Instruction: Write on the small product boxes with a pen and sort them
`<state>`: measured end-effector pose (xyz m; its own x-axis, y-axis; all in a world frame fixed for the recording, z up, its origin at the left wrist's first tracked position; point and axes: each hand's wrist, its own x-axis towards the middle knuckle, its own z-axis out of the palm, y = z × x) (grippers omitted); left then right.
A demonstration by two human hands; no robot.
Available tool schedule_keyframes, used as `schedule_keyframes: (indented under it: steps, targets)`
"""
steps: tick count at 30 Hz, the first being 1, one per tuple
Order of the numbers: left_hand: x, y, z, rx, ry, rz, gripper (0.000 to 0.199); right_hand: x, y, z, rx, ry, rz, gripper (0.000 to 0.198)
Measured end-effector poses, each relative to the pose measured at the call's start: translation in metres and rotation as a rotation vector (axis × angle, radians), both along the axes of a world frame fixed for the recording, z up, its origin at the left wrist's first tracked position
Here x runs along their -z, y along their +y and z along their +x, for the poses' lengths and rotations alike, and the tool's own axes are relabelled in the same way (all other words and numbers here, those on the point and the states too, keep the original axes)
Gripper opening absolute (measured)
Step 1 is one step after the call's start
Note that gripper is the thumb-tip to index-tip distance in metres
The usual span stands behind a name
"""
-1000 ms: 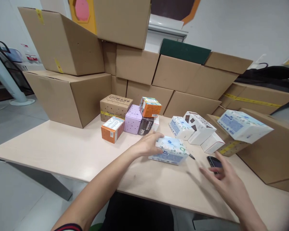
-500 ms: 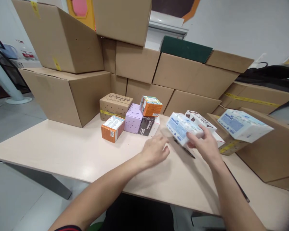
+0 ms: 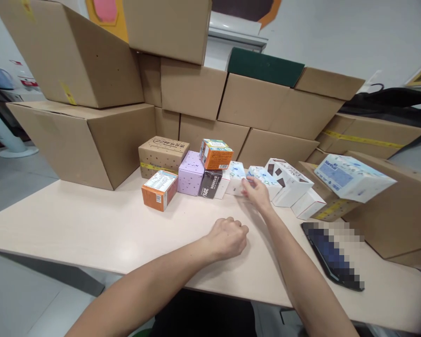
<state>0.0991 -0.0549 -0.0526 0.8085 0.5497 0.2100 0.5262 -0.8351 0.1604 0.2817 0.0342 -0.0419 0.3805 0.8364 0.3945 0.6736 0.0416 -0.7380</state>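
My right hand (image 3: 257, 193) reaches to the row of boxes, its thumb and fingers at the gap between two blue-and-white tissue packs. The left tissue pack (image 3: 236, 180) stands against a dark box marked 20% (image 3: 212, 184); the right tissue pack (image 3: 266, 180) is partly behind my hand. The fingertips appear to touch the packs without gripping either. Nearer to me, my left hand (image 3: 228, 238) is curled into a fist at the tabletop, with nothing visible in it. A white box with brown squares (image 3: 289, 182) stands right of the packs.
An orange box (image 3: 215, 154) tops the dark box and a lilac box (image 3: 190, 173). Another orange box (image 3: 159, 191) and a brown carton (image 3: 163, 157) stand left. Another tissue pack (image 3: 354, 178) sits on a carton at right. A dark flat device (image 3: 331, 255) lies below. Large cartons (image 3: 266, 100) wall the back.
My right hand has moved left and set its tissue pack down in the row. My left hand has come slightly nearer to me and curled into a fist.
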Motion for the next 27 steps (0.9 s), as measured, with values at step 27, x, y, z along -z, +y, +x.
schedule_keyframes:
  steps: [27]
  targets:
    - [-0.003,-0.001,0.001,-0.012,0.033,-0.025,0.026,0.010,-0.020,0.046,0.361,-0.419,-0.090,0.047]
